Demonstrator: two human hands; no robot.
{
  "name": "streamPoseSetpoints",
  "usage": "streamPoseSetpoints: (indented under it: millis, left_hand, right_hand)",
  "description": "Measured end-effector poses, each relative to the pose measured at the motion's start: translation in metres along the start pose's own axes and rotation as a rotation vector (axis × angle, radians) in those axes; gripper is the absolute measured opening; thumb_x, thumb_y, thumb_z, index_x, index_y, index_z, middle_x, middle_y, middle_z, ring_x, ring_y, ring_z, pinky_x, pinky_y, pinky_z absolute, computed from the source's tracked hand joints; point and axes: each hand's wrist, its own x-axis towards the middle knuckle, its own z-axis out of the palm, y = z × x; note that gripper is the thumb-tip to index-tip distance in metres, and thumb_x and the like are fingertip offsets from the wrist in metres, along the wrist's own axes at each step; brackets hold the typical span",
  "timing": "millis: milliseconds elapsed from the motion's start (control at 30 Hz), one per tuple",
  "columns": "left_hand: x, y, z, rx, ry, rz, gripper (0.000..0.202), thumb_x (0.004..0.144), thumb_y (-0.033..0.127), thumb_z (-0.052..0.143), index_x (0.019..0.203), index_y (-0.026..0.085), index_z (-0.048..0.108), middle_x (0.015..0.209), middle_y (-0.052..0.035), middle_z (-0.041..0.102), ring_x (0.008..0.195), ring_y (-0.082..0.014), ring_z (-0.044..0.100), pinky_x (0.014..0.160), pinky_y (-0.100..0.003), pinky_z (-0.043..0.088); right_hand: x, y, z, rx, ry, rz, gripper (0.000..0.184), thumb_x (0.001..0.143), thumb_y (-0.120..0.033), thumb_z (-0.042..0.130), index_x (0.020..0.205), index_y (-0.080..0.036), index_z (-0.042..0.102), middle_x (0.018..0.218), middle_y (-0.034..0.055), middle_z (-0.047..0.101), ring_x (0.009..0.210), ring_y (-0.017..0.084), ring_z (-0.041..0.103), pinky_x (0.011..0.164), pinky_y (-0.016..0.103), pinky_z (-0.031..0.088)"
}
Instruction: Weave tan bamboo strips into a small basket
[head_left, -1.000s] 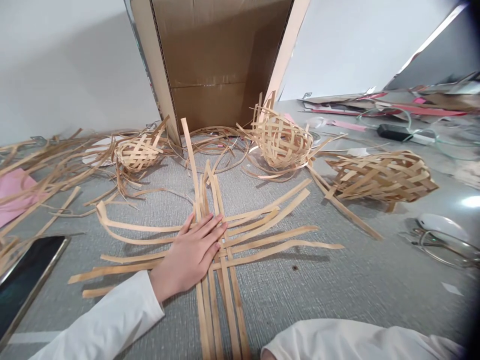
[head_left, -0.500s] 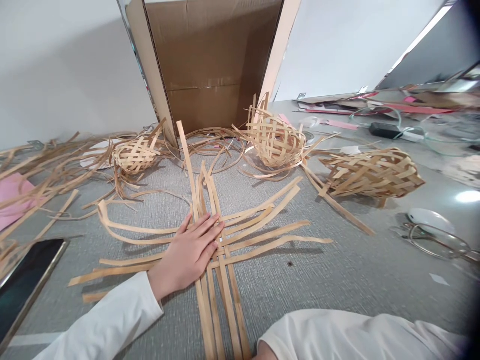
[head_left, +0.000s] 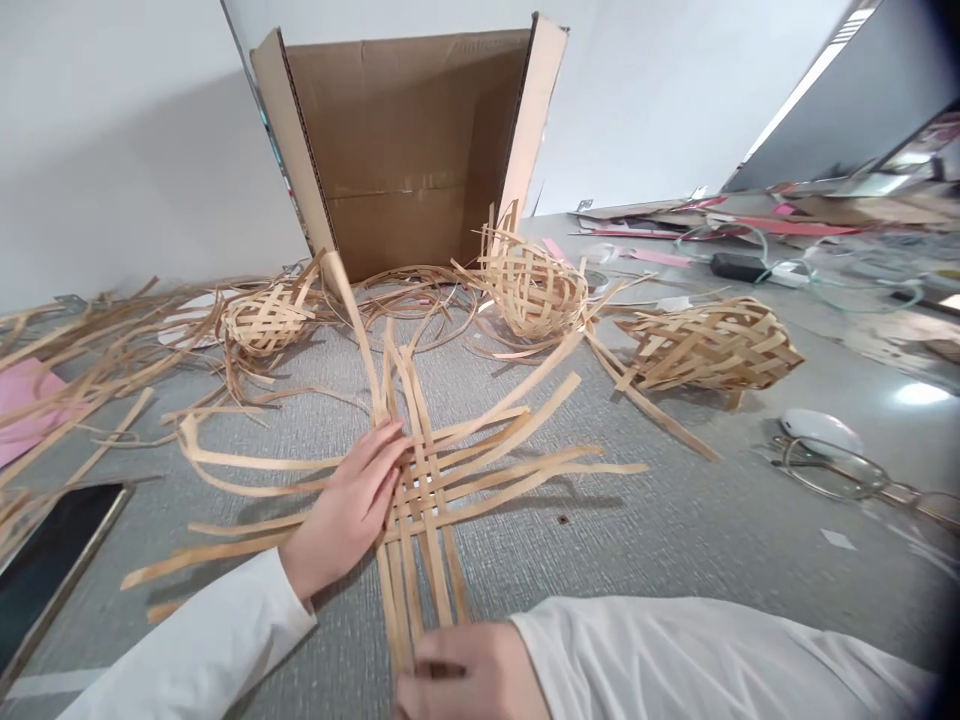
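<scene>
A flat crossing of pale bamboo strips (head_left: 427, 480) lies on the grey table in front of me, some strips running left to right and several running toward me. My left hand (head_left: 346, 510) rests flat on the left part of the weave, fingers stretched out and pressing the strips down. My right hand (head_left: 469, 675) shows at the bottom edge, its fingers curled and pinched on the near ends of the lengthwise strips. White sleeves cover both arms.
An open cardboard box (head_left: 405, 150) stands at the back. Three partly woven baskets sit behind the weave: a small left basket (head_left: 262, 318), a middle basket (head_left: 529, 285), a right basket (head_left: 709, 345). Loose strips (head_left: 82, 350) spread left. A phone (head_left: 49, 550), glasses (head_left: 832, 470) and a pink sheet (head_left: 22, 400) lie nearby.
My right hand has come into view at the bottom and taken the strip ends. My left hand slid a little left, uncovering the crossing. The view tilted up, showing more of the box.
</scene>
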Motion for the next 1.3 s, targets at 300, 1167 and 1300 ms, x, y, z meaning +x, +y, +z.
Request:
streamPoseSetpoints:
  millis: [300, 1167, 1300]
  left_hand:
    - [-0.043, -0.009, -0.006, 0.346, 0.106, 0.075, 0.041, 0.088, 0.021, 0.039, 0.129, 0.016, 0.041, 0.131, -0.0091, 0.050, 0.121, -0.0224, 0.044, 0.100, -0.041, 0.039]
    - [-0.046, -0.017, 0.006, 0.277, -0.013, -0.110, 0.064, 0.085, 0.038, 0.042, 0.140, 0.022, 0.013, 0.133, -0.0134, 0.037, 0.121, -0.0304, 0.039, 0.094, -0.045, 0.041]
    - [-0.046, -0.016, 0.006, 0.273, -0.029, -0.133, 0.062, 0.086, 0.038, 0.041, 0.139, 0.022, 0.015, 0.133, -0.0142, 0.035, 0.120, -0.0308, 0.039, 0.093, -0.045, 0.041]
  right_hand:
    - [-0.007, 0.061, -0.028, -0.479, 0.093, 0.370, 0.030, 0.085, -0.009, 0.039, 0.107, -0.006, 0.060, 0.114, 0.0114, 0.061, 0.110, 0.022, 0.052, 0.092, 0.034, 0.045]
    - [-0.013, 0.072, -0.020, -0.185, -0.232, 0.765, 0.038, 0.075, -0.022, 0.045, 0.110, -0.013, 0.050, 0.122, 0.0154, 0.047, 0.115, 0.029, 0.040, 0.097, 0.049, 0.030]
    - [-0.010, 0.072, -0.022, -0.154, -0.231, 0.770, 0.037, 0.073, -0.023, 0.046, 0.108, -0.013, 0.051, 0.116, 0.0163, 0.047, 0.107, 0.029, 0.042, 0.092, 0.049, 0.032]
